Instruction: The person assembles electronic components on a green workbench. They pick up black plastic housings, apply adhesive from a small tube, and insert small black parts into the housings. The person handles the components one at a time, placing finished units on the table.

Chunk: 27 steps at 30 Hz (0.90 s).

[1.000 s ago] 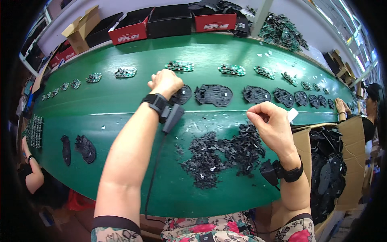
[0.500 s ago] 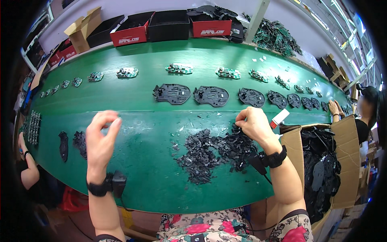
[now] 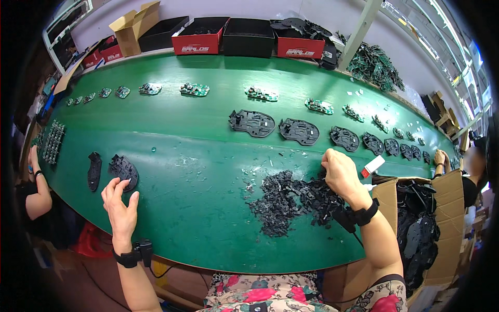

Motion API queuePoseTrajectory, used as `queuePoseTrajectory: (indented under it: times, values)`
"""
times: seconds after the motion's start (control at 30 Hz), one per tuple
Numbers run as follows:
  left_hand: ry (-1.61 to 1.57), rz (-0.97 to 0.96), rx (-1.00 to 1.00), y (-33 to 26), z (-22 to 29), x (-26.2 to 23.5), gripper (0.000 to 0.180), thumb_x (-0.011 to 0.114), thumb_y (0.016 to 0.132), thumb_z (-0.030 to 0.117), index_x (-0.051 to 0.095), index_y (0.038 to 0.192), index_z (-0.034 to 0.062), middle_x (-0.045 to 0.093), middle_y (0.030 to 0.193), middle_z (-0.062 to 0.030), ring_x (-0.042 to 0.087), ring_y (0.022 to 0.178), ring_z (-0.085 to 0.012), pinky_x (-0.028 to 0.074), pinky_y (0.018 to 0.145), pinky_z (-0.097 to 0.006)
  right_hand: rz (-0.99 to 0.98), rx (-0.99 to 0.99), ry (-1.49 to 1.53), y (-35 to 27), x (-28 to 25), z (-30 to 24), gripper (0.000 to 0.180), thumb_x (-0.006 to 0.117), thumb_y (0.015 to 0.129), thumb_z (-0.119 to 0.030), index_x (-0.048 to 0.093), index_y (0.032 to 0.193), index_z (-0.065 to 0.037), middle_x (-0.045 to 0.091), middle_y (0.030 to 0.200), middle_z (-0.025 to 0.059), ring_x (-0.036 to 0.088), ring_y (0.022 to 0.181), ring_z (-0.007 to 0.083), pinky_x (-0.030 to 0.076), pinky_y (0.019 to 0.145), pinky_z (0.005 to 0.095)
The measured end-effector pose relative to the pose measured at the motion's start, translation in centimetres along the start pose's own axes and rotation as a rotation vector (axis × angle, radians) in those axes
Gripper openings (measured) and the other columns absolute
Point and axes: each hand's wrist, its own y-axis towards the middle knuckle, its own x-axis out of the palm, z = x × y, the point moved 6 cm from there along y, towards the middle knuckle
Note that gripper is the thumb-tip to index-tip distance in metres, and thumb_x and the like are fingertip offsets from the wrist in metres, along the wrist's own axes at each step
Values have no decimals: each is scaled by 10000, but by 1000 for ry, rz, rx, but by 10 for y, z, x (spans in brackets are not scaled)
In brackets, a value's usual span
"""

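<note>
My left hand (image 3: 120,209) is open, fingers apart, its fingertips overlapping the lower edge of a black plastic mouse base (image 3: 126,167); whether they touch it I cannot tell. Beside that base lies a narrower black plastic piece (image 3: 94,171). My right hand (image 3: 343,178) is closed in a pinch at the far edge of a heap of small black plastic parts (image 3: 280,204). What its fingers hold, if anything, is hidden. Black bands with small dark boxes sit on both wrists.
A row of green circuit boards (image 3: 261,93) runs along the green table (image 3: 182,229), with a row of black mouse bases (image 3: 251,123) nearer me. A carton of black parts (image 3: 385,200) stands at right, near a white-and-red small box (image 3: 373,166). Other people work at both ends.
My left hand has moved left and down to the mouse base. My right hand stays pinched by the heap. The whole view has shifted a little, with the table's contents appearing further right.
</note>
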Motion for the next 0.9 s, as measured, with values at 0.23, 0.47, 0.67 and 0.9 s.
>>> queuePoseTrajectory:
  times: [0.23,0.47,0.67,0.9]
  values:
    - [-38,-51,54,-3,2,8,340,679,791,116,607,1105,7,535,1243,-154,472,1165,-330,380,1001,-419,-123,207,313,13,-18,-9,243,589,849,-9,623,1081,-74,575,833,176,586,824,350,464,736,400]
    - [-156,-86,94,-8,28,8,306,698,774,98,626,1050,-14,543,1213,-164,488,1118,-326,393,979,-404,-219,332,368,12,-18,2,136,647,834,-59,691,946,4,662,823,161,638,761,235,492,715,331]
    - [-204,32,98,-10,25,2,262,718,755,93,667,999,12,585,1167,-153,518,1105,-320,417,962,-405,-174,351,407,22,-16,0,108,652,810,-40,685,896,17,674,704,124,628,628,158,496,600,299]
    - [-103,26,26,1,4,4,347,754,736,145,659,1050,34,550,1204,-164,507,1107,-331,421,966,-404,-47,169,434,69,-13,-46,61,594,819,-15,628,841,30,638,642,130,619,572,184,487,582,299]
